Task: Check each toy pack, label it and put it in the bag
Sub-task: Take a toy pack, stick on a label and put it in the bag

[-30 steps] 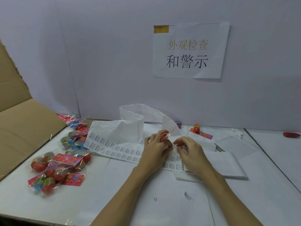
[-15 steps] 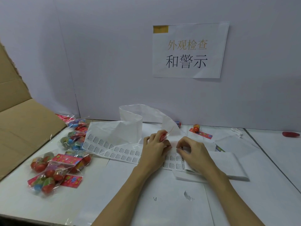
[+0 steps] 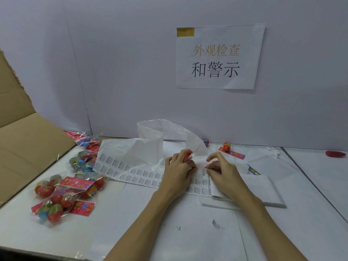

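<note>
My left hand grips a small toy pack, red toys in clear film, just above the label sheet. That long white sheet of small printed warning labels runs across the table from the left to under both hands. My right hand has curled fingers, with thumb and forefinger pinching a label at the sheet's right end, close to the pack. A curled white backing strip rises behind the sheet. Several more toy packs lie at the left. I cannot pick out a bag.
A brown cardboard box flap slopes along the left edge. A stack of white sheets lies under my right wrist. A loose toy on a red card and a red object sit by the back wall. A paper sign hangs above.
My right fingertips have drawn slightly away from the left hand and lifted at the sheet's end. The left hand keeps hold of the pack in nearly the same spot.
</note>
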